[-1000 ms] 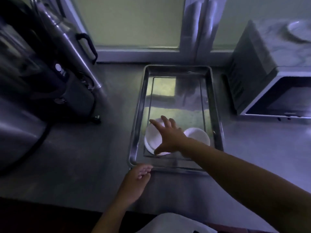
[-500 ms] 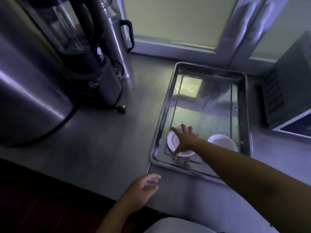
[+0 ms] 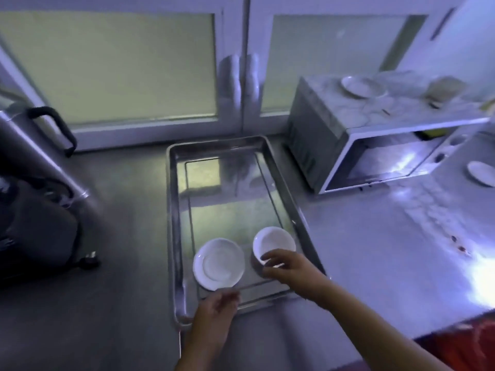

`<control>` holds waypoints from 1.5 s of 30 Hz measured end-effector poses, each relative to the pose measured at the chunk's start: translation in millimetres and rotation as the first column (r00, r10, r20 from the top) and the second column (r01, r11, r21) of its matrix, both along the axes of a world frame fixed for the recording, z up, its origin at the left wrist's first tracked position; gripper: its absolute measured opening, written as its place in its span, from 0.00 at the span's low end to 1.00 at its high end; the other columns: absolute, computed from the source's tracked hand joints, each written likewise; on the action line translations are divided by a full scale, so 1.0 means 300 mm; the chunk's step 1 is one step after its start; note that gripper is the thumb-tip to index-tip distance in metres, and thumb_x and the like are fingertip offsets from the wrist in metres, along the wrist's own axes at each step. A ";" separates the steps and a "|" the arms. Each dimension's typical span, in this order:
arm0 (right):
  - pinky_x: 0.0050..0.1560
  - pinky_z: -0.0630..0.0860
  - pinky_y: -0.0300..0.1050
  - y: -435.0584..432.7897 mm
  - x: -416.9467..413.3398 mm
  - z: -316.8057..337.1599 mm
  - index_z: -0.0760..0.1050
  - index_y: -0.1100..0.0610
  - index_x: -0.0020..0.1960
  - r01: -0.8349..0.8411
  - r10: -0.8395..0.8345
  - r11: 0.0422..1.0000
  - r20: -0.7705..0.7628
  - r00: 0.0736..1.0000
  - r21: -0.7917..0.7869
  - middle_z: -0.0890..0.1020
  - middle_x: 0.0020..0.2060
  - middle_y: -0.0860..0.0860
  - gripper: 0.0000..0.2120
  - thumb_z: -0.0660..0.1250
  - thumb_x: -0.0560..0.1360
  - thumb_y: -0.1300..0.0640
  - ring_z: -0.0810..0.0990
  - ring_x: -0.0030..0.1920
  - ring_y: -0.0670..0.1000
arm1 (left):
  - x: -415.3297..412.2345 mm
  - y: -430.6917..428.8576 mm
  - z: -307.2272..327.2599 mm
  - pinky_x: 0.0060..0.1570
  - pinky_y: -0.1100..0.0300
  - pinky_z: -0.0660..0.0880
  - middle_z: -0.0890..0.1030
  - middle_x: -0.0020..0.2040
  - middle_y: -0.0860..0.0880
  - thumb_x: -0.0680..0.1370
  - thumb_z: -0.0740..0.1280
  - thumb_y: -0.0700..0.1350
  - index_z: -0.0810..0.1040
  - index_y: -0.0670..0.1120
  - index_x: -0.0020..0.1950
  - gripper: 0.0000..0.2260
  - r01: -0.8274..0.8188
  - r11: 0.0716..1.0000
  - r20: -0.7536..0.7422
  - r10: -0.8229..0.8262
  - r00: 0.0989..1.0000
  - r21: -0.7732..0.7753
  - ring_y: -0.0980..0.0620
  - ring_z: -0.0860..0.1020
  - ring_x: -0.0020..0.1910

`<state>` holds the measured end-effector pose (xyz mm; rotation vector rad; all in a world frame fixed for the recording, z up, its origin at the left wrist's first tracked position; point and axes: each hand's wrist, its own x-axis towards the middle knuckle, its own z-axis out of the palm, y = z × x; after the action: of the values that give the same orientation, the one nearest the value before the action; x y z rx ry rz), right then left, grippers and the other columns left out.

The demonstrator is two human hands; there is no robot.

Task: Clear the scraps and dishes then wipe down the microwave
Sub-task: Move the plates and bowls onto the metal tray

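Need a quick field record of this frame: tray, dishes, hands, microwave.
tray: metal tray on counter, left of the microwave
in tray: white plate left, white bowl right, both at near end, apart
right hand: over the bowl's near rim; grip unclear
left hand: at tray's near rim, fingers loosely curled, holding nothing
microwave top: top plate plus blurred clutter
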<state>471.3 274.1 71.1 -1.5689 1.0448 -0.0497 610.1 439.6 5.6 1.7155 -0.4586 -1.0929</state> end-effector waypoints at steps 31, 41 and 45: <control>0.44 0.76 0.48 -0.457 -2.096 0.014 0.82 0.61 0.48 0.958 -0.953 0.226 0.245 0.180 0.179 0.84 0.42 0.61 0.06 0.67 0.77 0.66 0.81 0.43 0.55 | -1.730 -1.037 0.131 0.38 0.60 0.76 0.83 0.41 0.45 0.79 0.63 0.32 0.81 0.40 0.50 0.08 0.595 0.799 -0.296 -0.550 0.781 0.084 0.51 0.80 0.35; 0.43 0.75 0.45 -0.935 -2.365 0.033 0.82 0.59 0.49 0.919 -0.910 0.392 0.163 0.381 0.043 0.85 0.44 0.60 0.04 0.68 0.77 0.63 0.81 0.44 0.55 | -1.936 -1.845 0.059 0.33 0.63 0.75 0.79 0.41 0.45 0.80 0.63 0.34 0.76 0.43 0.51 0.06 0.547 0.836 -0.150 -0.535 0.831 0.047 0.52 0.77 0.35; 0.51 0.78 0.52 -1.171 -2.484 0.020 0.83 0.55 0.50 0.905 -0.902 0.420 0.075 0.424 -0.060 0.86 0.43 0.56 0.05 0.69 0.77 0.62 0.84 0.47 0.57 | -2.027 -2.265 -0.037 0.25 0.66 0.73 0.75 0.37 0.46 0.80 0.61 0.35 0.73 0.44 0.51 0.05 0.415 0.906 -0.155 -0.401 0.903 0.076 0.54 0.75 0.28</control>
<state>-273.8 -77.3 77.1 -0.8697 1.7940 -0.8962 2.0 -240.0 -5.6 1.6631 -0.7059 -1.5518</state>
